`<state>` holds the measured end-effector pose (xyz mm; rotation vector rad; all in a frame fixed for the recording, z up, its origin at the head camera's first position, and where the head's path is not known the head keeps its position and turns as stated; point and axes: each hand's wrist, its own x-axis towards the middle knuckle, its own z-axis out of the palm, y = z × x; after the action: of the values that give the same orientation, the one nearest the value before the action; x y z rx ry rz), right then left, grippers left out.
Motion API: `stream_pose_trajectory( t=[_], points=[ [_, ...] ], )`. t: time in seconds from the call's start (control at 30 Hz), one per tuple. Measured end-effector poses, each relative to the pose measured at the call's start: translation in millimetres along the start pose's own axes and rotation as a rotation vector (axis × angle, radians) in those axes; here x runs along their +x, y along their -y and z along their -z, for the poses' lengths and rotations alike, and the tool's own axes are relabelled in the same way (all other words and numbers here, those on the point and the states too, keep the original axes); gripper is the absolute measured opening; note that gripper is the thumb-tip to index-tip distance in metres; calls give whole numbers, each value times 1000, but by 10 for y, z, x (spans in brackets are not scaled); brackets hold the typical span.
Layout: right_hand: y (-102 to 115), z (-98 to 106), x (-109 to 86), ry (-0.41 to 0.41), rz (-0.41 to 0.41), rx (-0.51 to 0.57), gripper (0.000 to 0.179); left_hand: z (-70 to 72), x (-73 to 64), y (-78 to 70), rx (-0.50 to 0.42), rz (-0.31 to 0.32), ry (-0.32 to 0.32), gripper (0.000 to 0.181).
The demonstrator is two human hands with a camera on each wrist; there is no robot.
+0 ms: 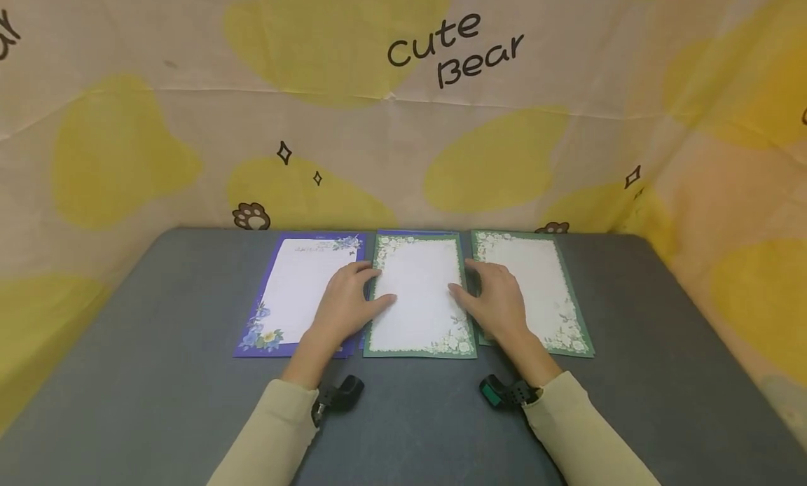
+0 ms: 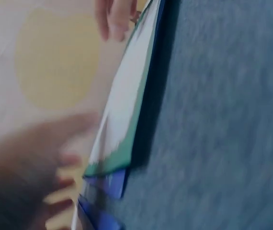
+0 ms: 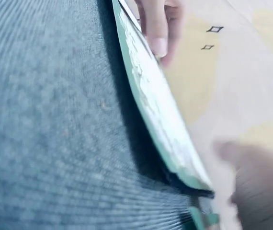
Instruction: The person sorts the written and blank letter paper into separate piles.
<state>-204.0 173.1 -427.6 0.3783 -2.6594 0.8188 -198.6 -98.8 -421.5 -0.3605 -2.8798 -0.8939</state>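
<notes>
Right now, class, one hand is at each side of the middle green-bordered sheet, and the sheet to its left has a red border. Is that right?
Not quite: the sheet on the left has a blue-violet border, not red, as the head view shows. The middle green-bordered sheet does have the left hand and right hand at its sides.

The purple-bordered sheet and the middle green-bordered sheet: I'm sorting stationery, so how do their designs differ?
The purple-bordered sheet has blue flowers and a yellow one; the middle green-bordered sheet has white flowers. Faint marks show near the purple-bordered sheet's top; the middle green-bordered sheet's centre looks blank. Both have white centres.
</notes>
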Motion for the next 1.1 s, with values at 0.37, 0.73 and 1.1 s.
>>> stream_pose_trajectory(
  t=[0.37, 0.73, 1.1],
  points=[
    [-7, -32, -25, 305, 181, -107, 87, -105, 20, 103, 39, -136, 212, 95],
    [11, -13, -11, 302, 165, -125, 81, -142, 35, 66, 85, -145, 156, 88],
    [-26, -62, 17, 85, 217, 29, 52, -100, 2, 66, -45, -102, -4, 46]
  ],
)
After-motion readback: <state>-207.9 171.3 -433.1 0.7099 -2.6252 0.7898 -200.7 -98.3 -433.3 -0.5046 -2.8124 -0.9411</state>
